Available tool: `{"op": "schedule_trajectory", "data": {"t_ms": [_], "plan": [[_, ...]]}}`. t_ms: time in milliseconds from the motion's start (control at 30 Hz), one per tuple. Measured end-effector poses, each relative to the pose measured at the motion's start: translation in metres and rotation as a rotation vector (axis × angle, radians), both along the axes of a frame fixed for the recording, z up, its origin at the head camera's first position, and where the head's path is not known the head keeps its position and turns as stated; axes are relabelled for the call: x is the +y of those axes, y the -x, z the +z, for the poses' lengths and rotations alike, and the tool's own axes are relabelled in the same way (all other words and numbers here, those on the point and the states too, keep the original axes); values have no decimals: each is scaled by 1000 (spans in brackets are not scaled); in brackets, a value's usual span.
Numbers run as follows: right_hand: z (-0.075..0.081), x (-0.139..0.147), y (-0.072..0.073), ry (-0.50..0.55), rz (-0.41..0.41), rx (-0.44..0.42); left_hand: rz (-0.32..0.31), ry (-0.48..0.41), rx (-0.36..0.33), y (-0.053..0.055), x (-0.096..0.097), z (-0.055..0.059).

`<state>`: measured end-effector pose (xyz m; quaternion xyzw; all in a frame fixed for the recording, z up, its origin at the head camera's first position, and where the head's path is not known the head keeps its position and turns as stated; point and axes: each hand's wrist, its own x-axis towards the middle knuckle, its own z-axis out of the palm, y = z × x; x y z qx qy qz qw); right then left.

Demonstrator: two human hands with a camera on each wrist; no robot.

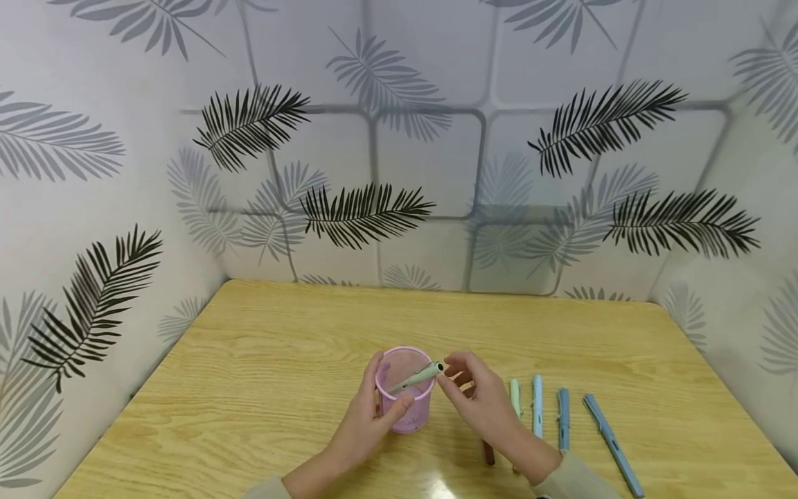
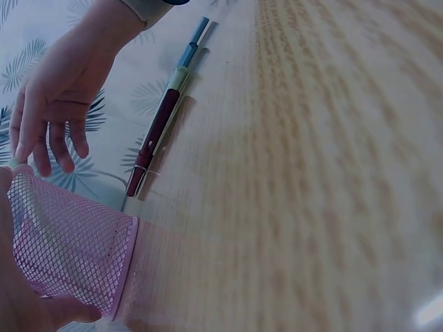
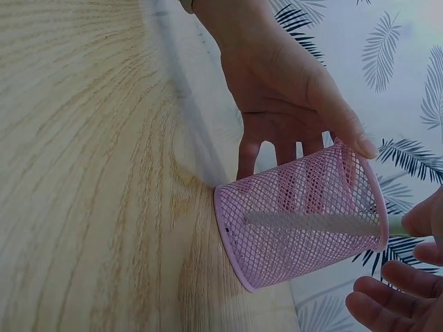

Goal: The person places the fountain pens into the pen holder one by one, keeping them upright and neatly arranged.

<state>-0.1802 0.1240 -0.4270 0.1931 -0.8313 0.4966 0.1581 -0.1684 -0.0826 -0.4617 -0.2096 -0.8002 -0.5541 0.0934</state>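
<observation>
With the left hand [image 1: 364,421] gripping the cup [image 1: 417,416], the right hand [image 1: 481,398] pinches, just to its left, the upper end of the pen [image 1: 419,377] slanting inside the cup, apparently an insertion or withdrawal step, calling next for a steady cup

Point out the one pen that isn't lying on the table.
The pale green pen leaning inside the pink mesh cup that the left hand holds; the other pens, including another green one, lie on the table.
</observation>
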Motion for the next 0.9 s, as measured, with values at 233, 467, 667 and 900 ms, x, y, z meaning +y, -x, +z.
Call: {"op": "schedule_trajectory", "data": {"t_ms": [233, 467, 667, 900], "plan": [[1, 6, -3, -26, -4, -24, -3, 1, -22, 0, 1, -2], [3, 14, -5, -61, -20, 12, 9, -9, -27, -1, 3, -2], [4, 22, -6, -96, -30, 0, 11, -20, -28, -2, 4, -1], [7, 34, -8, -100, -77, -32, -5, -41, -40, 1, 3, 3]]}}
